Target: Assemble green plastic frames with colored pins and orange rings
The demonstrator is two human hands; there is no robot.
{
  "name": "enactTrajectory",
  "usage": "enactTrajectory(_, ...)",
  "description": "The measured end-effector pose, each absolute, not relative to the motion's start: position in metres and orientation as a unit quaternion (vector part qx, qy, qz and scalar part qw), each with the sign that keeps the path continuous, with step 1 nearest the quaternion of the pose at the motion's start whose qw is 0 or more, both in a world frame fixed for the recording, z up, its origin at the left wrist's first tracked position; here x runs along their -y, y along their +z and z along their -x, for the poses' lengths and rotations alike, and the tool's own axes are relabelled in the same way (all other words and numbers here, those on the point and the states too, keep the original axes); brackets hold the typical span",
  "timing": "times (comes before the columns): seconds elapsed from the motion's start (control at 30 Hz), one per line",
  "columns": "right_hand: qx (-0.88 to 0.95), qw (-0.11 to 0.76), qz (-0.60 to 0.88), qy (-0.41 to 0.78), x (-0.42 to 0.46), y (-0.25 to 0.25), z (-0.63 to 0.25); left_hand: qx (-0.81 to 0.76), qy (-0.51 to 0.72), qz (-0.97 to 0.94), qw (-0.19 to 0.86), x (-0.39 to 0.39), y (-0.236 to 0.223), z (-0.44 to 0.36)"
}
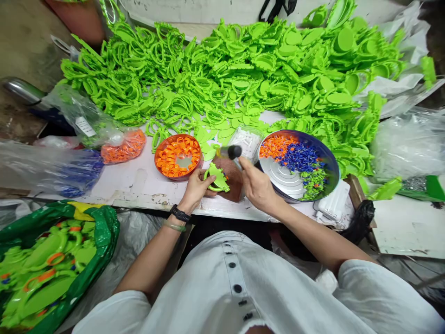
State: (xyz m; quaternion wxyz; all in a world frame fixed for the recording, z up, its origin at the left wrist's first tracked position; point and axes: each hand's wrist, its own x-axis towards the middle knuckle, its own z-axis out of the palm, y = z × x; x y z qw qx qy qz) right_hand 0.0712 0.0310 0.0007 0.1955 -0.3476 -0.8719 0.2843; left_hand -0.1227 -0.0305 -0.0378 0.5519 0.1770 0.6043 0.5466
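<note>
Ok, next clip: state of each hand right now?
Left hand: closed, holding a green plastic part.
Right hand: pinched, holding a black-tipped tool.

The operator wears a white short-sleeved garment of light woven fabric with loose, wide sleeves; the left sleeve (118,313) and right sleeve (375,287) match the body. A vertical front placket (233,278) runs down the chest, fitted with round dark buttons (237,288) at intervals. The wrist of the left hand (195,189) carries a black strap watch (180,214) and, just beside it, a pale green bangle (174,226).
</note>
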Motion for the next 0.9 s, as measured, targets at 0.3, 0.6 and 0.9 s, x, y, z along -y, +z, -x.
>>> enactTrajectory(0.3, 0.884, 0.121, 0.381, 0.243, 0.003, -0.013, -0.109, -0.601, 0.555, -0.184, 0.545, 0.029, -0.042, 0.121)
enactTrajectory(0.6, 0.891, 0.141, 0.417, 0.109, -0.033, -0.023, -0.068, -0.527, 0.704, -0.126, 0.459, 0.067, -0.008, 0.151)
enactTrajectory(0.9, 0.957, 0.088, 0.2, 0.193, -0.09, -0.012, 0.129, -0.441, 0.814, -0.042, 0.375, 0.108, 0.017, 0.216)
